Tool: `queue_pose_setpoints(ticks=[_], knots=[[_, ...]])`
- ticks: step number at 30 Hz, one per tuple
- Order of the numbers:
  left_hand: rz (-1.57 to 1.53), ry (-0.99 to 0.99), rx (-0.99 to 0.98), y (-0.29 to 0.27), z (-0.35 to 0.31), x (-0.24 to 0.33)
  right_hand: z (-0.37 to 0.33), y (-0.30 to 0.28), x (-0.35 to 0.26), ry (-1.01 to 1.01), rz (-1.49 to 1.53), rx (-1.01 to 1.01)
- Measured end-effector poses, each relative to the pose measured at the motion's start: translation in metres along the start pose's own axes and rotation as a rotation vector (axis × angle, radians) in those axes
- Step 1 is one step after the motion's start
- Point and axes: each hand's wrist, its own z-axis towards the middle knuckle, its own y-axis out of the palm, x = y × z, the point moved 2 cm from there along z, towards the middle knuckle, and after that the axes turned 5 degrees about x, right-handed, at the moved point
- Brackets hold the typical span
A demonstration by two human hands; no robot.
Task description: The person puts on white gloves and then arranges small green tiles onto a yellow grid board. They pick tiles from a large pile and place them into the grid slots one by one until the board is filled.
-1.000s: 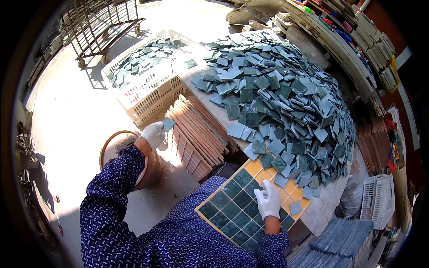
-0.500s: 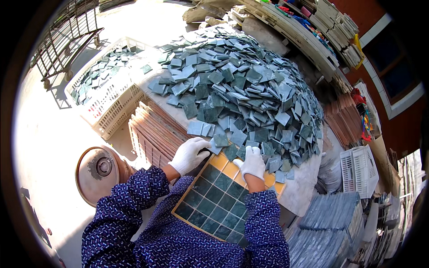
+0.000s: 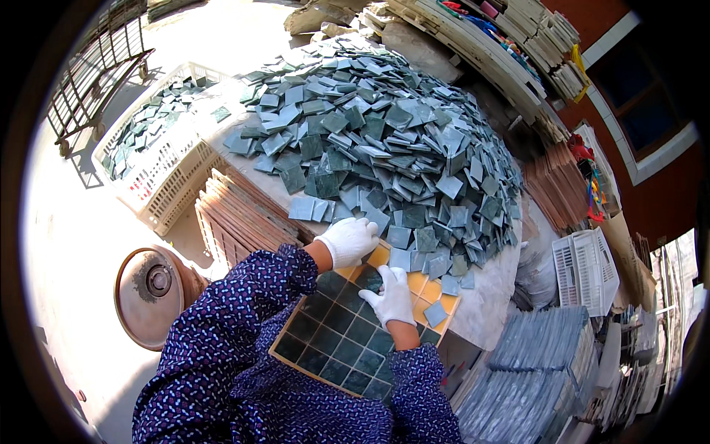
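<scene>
A shallow tray (image 3: 418,286) with an orange-yellow base lies tilted across my lap, its far end against the stone slab. Rows of square dark green stone tiles (image 3: 339,318) fill its near part, and some orange squares at the far side are bare. My left hand (image 3: 349,241), in a white glove, is closed at the tray's far left corner; whatever it grips is hidden. Over the far row, my right hand (image 3: 392,299), also gloved, pinches a dark tile (image 3: 367,278) lying in the grid. One loose grey-green tile (image 3: 435,314) sits askew on the tray's right side.
Beyond the tray, a big heap of loose tiles (image 3: 384,140) covers the slab (image 3: 484,311). At left stand a white crate (image 3: 174,185) of tiles, stacked brown trays (image 3: 244,214) and a rusty drum (image 3: 151,296). Wrapped stacks (image 3: 540,344) and a white basket (image 3: 586,270) are at right.
My left hand has moved right, onto the tray's far corner. The right hand has come back from the heap's edge, left and nearer, over the tile grid. The whole view has shifted slightly.
</scene>
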Motion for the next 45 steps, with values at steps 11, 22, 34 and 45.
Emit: queue_pose_setpoints(ticks=[11,22,34,45], knots=[[-0.088,-0.153,0.029,0.001,-0.061,0.022,-0.002,0.003,0.009,-0.211,0.021,-0.016],[-0.04,-0.278,0.101,0.003,-0.064,0.048,0.029,0.004,-0.015,-0.182,0.152,0.125],[-0.12,-0.357,0.296,0.019,-0.094,0.075,0.105,0.036,-0.076,-0.2,-0.306,-0.145],[-0.186,-0.146,0.173,0.008,-0.064,0.014,0.112,-0.015,0.002,0.088,0.322,0.135]])
